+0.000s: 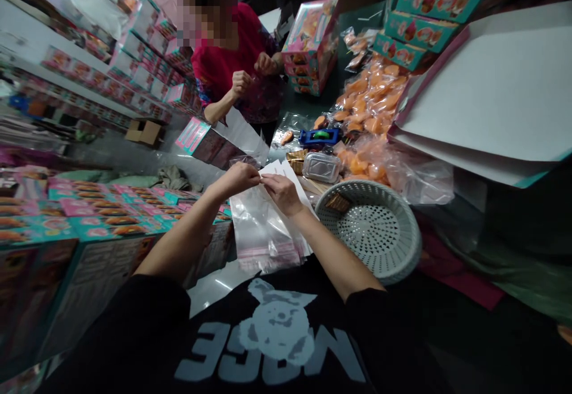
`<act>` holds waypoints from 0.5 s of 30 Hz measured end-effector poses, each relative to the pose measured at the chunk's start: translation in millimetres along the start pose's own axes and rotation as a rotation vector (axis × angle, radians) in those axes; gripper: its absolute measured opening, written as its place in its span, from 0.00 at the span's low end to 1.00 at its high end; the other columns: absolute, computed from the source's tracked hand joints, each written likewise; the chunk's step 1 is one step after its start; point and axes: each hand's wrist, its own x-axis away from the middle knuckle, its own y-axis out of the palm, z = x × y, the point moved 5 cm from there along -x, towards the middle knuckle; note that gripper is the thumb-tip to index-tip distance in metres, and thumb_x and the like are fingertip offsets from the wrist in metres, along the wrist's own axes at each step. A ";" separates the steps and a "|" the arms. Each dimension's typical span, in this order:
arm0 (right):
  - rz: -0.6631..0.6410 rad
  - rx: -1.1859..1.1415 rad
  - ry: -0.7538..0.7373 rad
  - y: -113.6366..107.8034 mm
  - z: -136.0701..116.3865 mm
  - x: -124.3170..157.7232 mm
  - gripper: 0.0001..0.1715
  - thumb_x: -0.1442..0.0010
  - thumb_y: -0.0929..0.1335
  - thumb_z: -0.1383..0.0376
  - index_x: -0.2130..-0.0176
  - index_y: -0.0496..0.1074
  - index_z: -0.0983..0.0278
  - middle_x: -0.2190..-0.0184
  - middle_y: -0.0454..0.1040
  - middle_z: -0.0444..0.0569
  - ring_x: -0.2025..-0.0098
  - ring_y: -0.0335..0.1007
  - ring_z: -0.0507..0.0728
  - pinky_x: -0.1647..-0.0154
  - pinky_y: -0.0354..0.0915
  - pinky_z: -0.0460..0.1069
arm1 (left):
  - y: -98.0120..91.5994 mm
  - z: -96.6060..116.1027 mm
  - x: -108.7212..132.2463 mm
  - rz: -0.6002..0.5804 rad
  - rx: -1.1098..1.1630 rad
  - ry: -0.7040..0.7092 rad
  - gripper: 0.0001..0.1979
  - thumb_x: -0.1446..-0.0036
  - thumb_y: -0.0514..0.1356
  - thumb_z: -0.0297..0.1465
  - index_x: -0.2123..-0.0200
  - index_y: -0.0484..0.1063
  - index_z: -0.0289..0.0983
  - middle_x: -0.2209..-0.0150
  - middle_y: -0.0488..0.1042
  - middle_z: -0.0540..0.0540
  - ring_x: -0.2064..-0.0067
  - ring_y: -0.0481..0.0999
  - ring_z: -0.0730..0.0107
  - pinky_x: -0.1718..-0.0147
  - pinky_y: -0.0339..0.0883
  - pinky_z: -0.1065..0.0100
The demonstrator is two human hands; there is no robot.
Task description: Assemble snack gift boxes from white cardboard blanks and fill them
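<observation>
My left hand and my right hand meet fingertip to fingertip, both closed in a pinch. Something small and whitish shows between them, too small to name. Below lies a stack of clear plastic bags with pink strips along the near end. White paper sheets show behind and beside my right hand. Close to that hand are a clear plastic box, some gold packets and a blue tape dispenser with green tape. A grey-green plastic basket stands to the right, a small brown piece inside.
Bagged orange items are heaped beyond the basket. A large white-lined carton stands at right. Stacked printed boxes stand at the back, with more boxes at left. A co-worker in a red top is opposite, hands raised.
</observation>
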 end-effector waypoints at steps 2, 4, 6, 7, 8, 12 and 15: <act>-0.012 0.086 -0.075 0.8 -2.3 -1.8 0.14 0.32 0.64 0.68 0.52 0.76 0.62 0.50 0.78 0.53 0.52 0.72 0.59 0.48 0.65 0.53 | -1.1 1.5 0.5 -0.001 -0.014 0.013 0.13 0.48 0.56 0.29 0.83 0.73 0.34 0.83 0.67 0.49 0.78 0.58 0.74 0.75 0.48 0.68; -0.037 0.141 -0.127 1.7 -4.6 -1.2 0.14 0.33 0.63 0.69 0.53 0.76 0.63 0.53 0.78 0.54 0.54 0.71 0.59 0.50 0.65 0.54 | -2.2 4.4 1.2 0.008 -0.047 0.021 0.14 0.48 0.55 0.28 0.83 0.72 0.33 0.82 0.68 0.48 0.78 0.58 0.74 0.74 0.48 0.67; -0.047 0.149 -0.134 2.1 -5.7 2.7 0.14 0.33 0.63 0.70 0.54 0.76 0.64 0.55 0.78 0.54 0.55 0.70 0.59 0.50 0.66 0.53 | -2.8 7.3 2.0 0.019 -0.085 0.029 0.13 0.49 0.55 0.28 0.83 0.72 0.33 0.81 0.69 0.47 0.77 0.59 0.73 0.74 0.48 0.67; -0.046 0.135 -0.127 2.2 -5.9 5.8 0.14 0.33 0.62 0.71 0.55 0.76 0.64 0.56 0.77 0.54 0.55 0.70 0.59 0.50 0.66 0.53 | -2.7 8.1 2.4 0.021 -0.099 0.029 0.13 0.49 0.55 0.27 0.83 0.72 0.34 0.81 0.70 0.47 0.77 0.59 0.73 0.74 0.48 0.67; -0.042 0.110 -0.117 2.4 -5.9 9.2 0.14 0.33 0.62 0.72 0.56 0.76 0.64 0.57 0.77 0.54 0.54 0.69 0.59 0.50 0.66 0.52 | -2.7 8.3 2.7 0.022 -0.110 0.022 0.12 0.50 0.55 0.27 0.83 0.72 0.34 0.81 0.70 0.47 0.77 0.59 0.73 0.74 0.48 0.67; -0.003 -0.044 -0.069 1.9 -5.0 19.6 0.17 0.34 0.60 0.75 0.55 0.75 0.65 0.55 0.75 0.55 0.51 0.70 0.57 0.47 0.67 0.52 | -2.7 5.9 3.4 0.018 -0.115 -0.013 0.11 0.51 0.55 0.26 0.83 0.71 0.35 0.82 0.68 0.48 0.77 0.59 0.73 0.74 0.48 0.67; -0.018 -0.095 -0.024 1.0 -2.8 16.5 0.22 0.36 0.58 0.78 0.50 0.74 0.65 0.53 0.75 0.54 0.49 0.70 0.57 0.44 0.66 0.51 | -4.1 6.8 3.2 0.026 -0.097 0.003 0.12 0.50 0.55 0.26 0.84 0.69 0.35 0.82 0.68 0.48 0.77 0.59 0.72 0.74 0.48 0.67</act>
